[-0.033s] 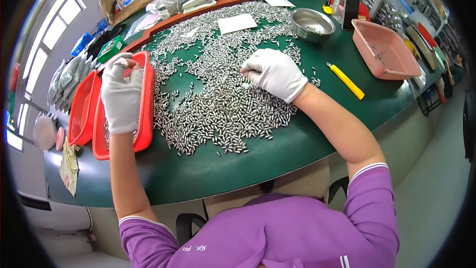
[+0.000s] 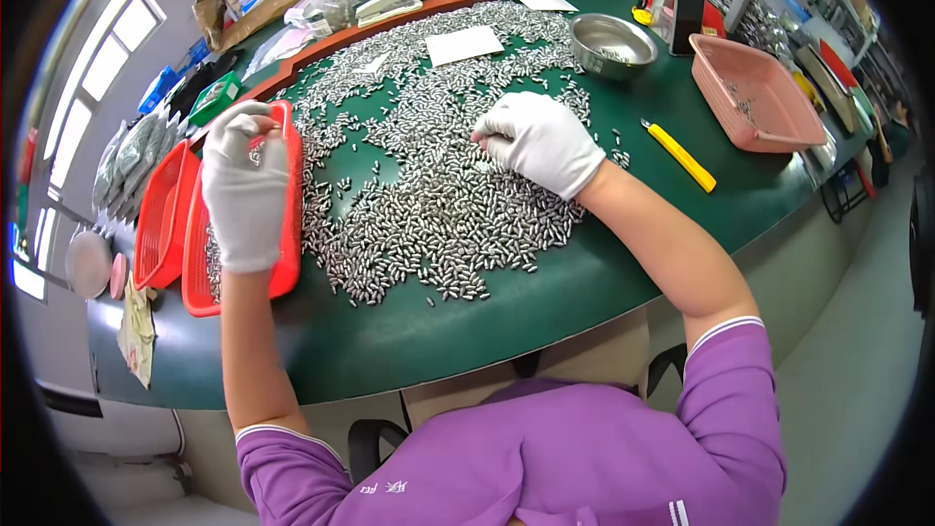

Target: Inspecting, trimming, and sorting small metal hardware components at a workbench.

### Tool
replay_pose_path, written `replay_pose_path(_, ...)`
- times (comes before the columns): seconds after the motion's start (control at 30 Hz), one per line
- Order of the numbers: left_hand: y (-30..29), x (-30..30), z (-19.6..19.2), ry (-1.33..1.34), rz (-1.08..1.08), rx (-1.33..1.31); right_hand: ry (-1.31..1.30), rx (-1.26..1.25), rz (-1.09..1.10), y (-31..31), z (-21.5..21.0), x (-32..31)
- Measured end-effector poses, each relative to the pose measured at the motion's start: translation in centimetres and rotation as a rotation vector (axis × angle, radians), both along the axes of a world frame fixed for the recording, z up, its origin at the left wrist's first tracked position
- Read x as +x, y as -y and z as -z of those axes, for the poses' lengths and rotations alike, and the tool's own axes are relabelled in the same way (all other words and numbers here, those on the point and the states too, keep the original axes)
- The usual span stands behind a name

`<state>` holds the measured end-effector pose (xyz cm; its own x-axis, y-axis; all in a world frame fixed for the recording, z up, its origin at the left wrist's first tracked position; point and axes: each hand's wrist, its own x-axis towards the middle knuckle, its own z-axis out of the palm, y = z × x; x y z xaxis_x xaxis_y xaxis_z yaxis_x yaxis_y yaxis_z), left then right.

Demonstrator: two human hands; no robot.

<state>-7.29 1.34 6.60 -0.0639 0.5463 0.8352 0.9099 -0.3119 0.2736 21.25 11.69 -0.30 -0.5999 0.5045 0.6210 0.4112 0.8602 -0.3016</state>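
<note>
A wide pile of small silvery metal pieces (image 2: 429, 219), each short and rounded, spreads over the green table (image 2: 409, 346). My right hand (image 2: 547, 141), in a white glove with bare fingertips, rests at the pile's right side. Its fingers are pinched together, and whatever they hold is hidden. Over a red plastic basket (image 2: 289, 253) on the left hovers my left hand (image 2: 243, 203), gloved the same way. Its fingers curl in toward the thumb; I cannot make out anything between them. More silvery pieces lie inside this basket, partly covered by the hand.
Another red basket (image 2: 159, 219) stands left of the first. Right of the pile lie a yellow cutter knife (image 2: 682, 158), a steel bowl (image 2: 614, 51) and a pink basket (image 2: 740, 131) with a few pieces. A white card (image 2: 465, 45) lies on the pile; a brown wooden strip (image 2: 360, 34) borders its back.
My left hand has shifted slightly to the right over the basket, its fingers turning a little. My right hand has stayed almost in place.
</note>
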Motion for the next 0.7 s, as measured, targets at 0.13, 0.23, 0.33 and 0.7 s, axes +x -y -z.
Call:
replay_pose_path(0.13, 2.0, 5.6, 1.5, -0.17, 0.377, -0.08, -0.01, 0.047, 0.007, -0.2, 0.3, 0.0)
replay_pose_path(0.23, 2.5, 7.6, 3.7, -0.121, 0.515, -0.18, 0.0, 0.038, -0.006, 0.1, 0.2, -0.1)
replay_pose_path(0.33, 2.1, 7.2, 5.0, -0.11, 0.521, -0.262, 0.128, -0.084, -0.164, 1.4, -0.7, -0.6)
replay_pose_path(0.7, 1.7, 6.3, 7.0, 0.346, 0.505, -0.598, 0.017, -0.173, -0.293, 3.0, -1.3, -1.2)
